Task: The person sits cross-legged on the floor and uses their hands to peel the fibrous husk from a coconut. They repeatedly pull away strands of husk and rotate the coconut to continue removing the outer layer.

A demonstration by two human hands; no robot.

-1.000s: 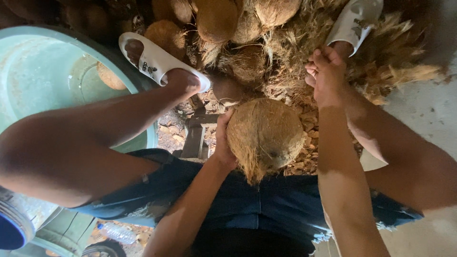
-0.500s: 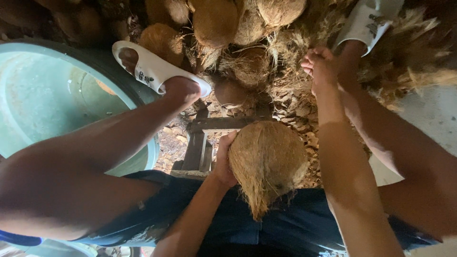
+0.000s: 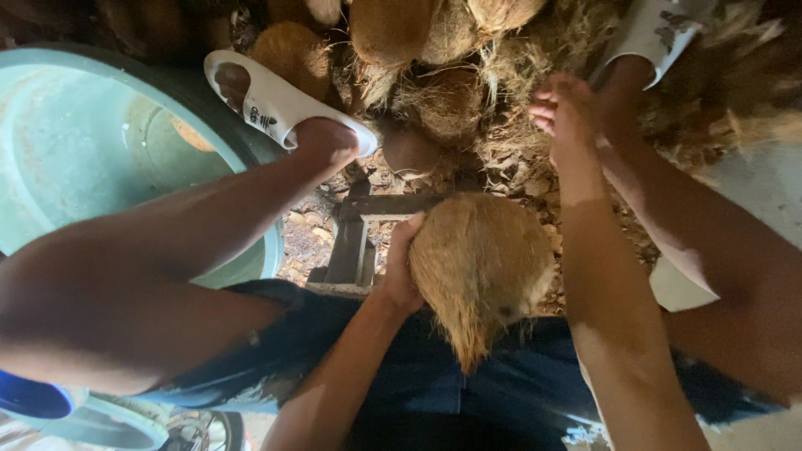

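My left hand (image 3: 401,269) grips the left side of a large, husked, fibrous brown coconut (image 3: 480,271) held over my lap, its tuft of fibre pointing down toward me. My right hand (image 3: 564,108) is stretched out over the loose husk pile (image 3: 535,58) beyond the coconut, fingers curled and seen from the back. Whether it holds anything is hidden. My legs spread to both sides, with white sandals on my left foot (image 3: 276,104) and my right foot (image 3: 656,33).
A big teal tub (image 3: 75,142) fills the left side. A dark wooden stand (image 3: 359,238) sits between my legs, just left of the coconut. More coconuts (image 3: 393,29) are heaped at the top. A blue container (image 3: 29,397) is at the bottom left.
The coconut in my left hand has come lower and closer to my lap. My right hand stays out over the husk pile, shifted slightly left.
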